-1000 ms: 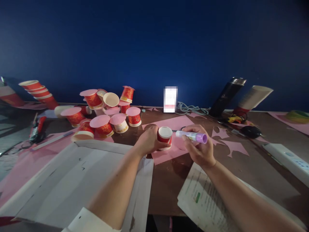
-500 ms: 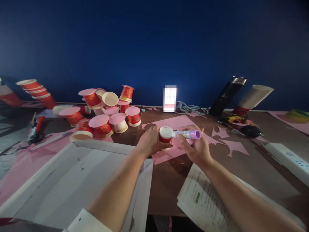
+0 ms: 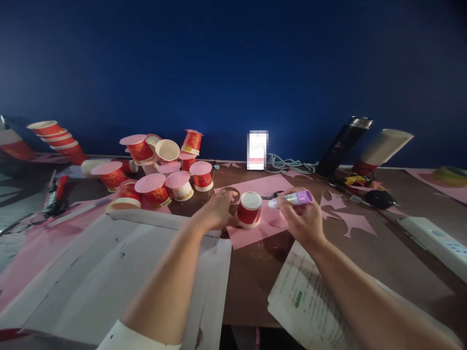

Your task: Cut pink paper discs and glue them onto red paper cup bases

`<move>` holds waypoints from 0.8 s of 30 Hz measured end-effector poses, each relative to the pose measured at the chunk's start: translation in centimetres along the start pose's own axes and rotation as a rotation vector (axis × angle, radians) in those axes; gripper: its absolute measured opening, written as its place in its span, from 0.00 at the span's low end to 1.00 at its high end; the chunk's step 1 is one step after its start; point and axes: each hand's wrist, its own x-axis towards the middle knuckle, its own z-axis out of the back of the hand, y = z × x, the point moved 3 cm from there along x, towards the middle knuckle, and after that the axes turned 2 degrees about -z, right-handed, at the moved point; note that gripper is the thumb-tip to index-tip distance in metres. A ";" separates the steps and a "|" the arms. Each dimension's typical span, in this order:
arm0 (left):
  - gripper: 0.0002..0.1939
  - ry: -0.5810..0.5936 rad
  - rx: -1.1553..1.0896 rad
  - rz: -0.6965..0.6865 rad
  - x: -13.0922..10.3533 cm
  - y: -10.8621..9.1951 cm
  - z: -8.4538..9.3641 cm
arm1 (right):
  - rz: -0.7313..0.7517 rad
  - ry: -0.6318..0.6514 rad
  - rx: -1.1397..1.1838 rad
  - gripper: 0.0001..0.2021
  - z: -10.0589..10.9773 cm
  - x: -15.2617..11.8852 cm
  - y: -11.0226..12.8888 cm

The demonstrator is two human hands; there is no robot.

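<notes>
A red paper cup (image 3: 248, 214) stands upside down on a sheet of pink paper (image 3: 243, 239), its white base facing up. Just left of the cup is my left hand (image 3: 218, 210), fingers apart and holding nothing. My right hand (image 3: 302, 218) grips a glue stick (image 3: 292, 199) with a purple end, its white tip pointing left toward the cup but apart from it. Behind the cup lies a pair of scissors (image 3: 278, 194), partly hidden by the cup and my right hand.
Several red cups topped with pink paper discs (image 3: 150, 183) are grouped at back left, near a stack of cups (image 3: 58, 138). A white box lid (image 3: 109, 272) lies front left. Paper scraps (image 3: 355, 221), a black flask (image 3: 343, 146), a power strip (image 3: 434, 243) and printed sheets (image 3: 302, 296) occupy the right.
My left hand has let go of the cup and drawn back left. The glue stick, in my right hand, has moved off the cup's base to the right.
</notes>
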 end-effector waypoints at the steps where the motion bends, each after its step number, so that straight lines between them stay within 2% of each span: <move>1: 0.29 0.027 0.000 0.042 0.1 0.6 0.4 | -0.030 -0.019 0.023 0.05 0.1 0.1 -0.1; 2: 0.26 0.018 -0.001 0.093 0.2 1.1 0.8 | -0.062 -0.034 0.046 0.05 0.2 0.3 -0.3; 5: 0.18 -0.168 0.074 0.229 0.5 2.4 2.0 | -0.139 -0.045 0.120 0.06 0.3 0.5 -0.8; 8: 0.21 -0.292 0.214 0.209 0.8 2.6 1.6 | -0.151 -0.031 0.197 0.08 0.2 0.6 -0.7; 12: 0.29 -0.234 0.331 0.140 1.0 2.3 -0.2 | -0.141 0.003 0.214 0.10 0.0 0.5 -0.1; 17: 0.14 -0.157 0.393 0.132 1.1 2.1 -1.1 | -0.120 0.055 0.199 0.13 -0.3 0.2 0.2; 24: 0.12 -0.147 0.337 0.140 1.2 2.2 -1.2 | -0.104 0.145 0.166 0.16 -0.7 0.0 0.5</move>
